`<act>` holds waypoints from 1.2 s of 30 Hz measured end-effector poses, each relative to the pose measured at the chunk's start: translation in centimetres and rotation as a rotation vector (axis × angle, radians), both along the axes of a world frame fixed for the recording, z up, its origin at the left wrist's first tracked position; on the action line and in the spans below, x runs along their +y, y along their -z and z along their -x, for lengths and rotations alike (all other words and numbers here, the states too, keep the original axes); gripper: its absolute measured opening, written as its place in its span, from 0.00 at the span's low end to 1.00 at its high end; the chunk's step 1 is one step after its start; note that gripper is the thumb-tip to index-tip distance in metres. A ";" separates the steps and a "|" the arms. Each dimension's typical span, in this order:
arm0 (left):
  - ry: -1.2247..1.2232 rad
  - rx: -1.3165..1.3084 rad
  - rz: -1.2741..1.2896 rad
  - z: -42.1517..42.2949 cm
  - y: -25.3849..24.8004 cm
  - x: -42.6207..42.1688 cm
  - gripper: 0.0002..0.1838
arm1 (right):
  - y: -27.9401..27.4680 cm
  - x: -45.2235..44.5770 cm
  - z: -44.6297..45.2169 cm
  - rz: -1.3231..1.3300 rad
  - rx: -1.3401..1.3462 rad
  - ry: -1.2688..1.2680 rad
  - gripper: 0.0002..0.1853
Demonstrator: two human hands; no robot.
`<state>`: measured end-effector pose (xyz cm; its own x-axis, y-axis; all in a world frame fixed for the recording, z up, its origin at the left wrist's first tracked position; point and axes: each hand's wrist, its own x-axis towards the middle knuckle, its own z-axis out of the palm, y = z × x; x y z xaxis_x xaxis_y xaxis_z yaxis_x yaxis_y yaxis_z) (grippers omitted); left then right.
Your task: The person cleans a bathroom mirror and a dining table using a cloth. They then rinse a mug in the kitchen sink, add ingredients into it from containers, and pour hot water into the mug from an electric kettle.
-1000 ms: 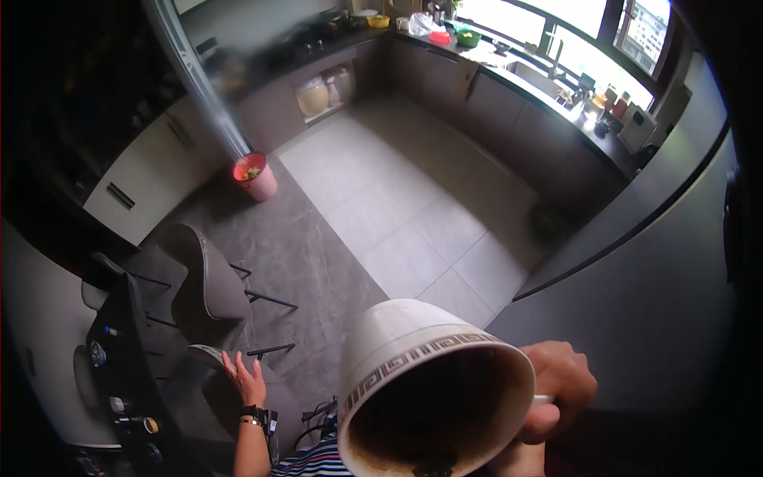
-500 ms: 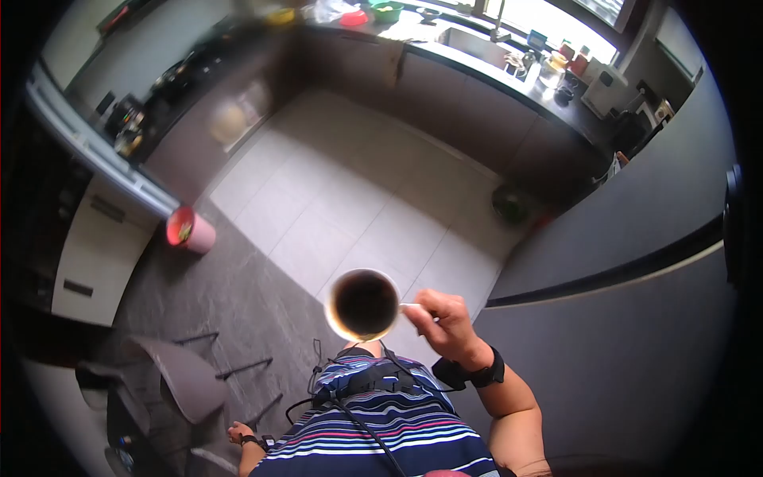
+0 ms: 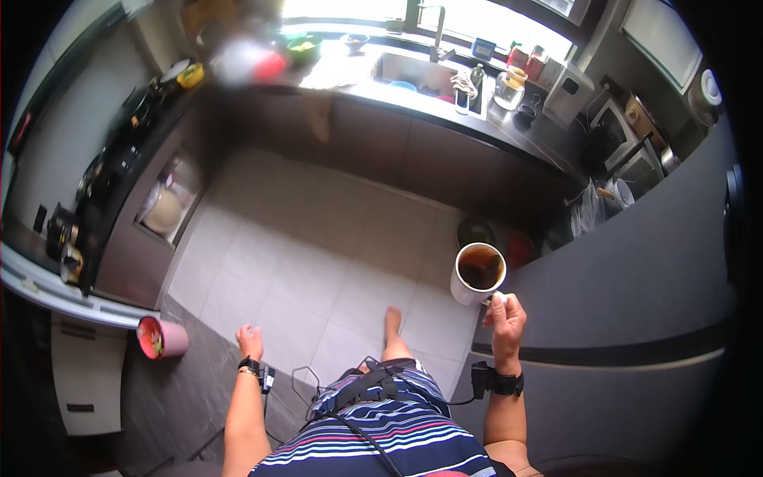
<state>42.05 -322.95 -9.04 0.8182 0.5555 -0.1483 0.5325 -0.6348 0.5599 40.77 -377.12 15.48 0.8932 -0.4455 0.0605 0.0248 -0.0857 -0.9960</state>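
Note:
A white mug point(image 3: 469, 288) with dark brown drink in it hangs in the air at the right, in front of the grey cabinet side. The fingers of my right hand point(image 3: 507, 322) are closed on its handle, and the mug stands nearly upright. My left hand point(image 3: 250, 342) is low at the left over the floor, with nothing in it and its fingers loosely bent and slightly apart. Both wrists wear black bands.
Ahead runs a dark counter with a sink point(image 3: 421, 73), a glass jar point(image 3: 509, 89) and a white appliance point(image 3: 569, 94). A stove point(image 3: 119, 155) lines the left side. A pink bin point(image 3: 164, 338) stands on the floor at left. The tall grey cabinet point(image 3: 628, 278) is close on my right.
The view has moved forward onto the light tiles, and the chairs have mostly left it. The mug has shifted right and up with my right hand. My left hand has come up further into view.

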 end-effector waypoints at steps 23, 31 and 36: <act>-0.457 0.749 0.674 -23.8 6.9 -4.3 0.20 | 1.2 -6.9 -50.5 -0.139 -0.129 -0.049 0.19; -0.192 0.247 0.581 -52.0 1.0 -5.2 0.13 | 3.4 -8.7 -70.2 -1.002 -0.215 0.169 0.19; -0.075 0.085 0.532 -60.7 -1.6 -5.8 0.12 | 12.1 -14.3 -77.7 -1.661 -0.239 0.047 0.19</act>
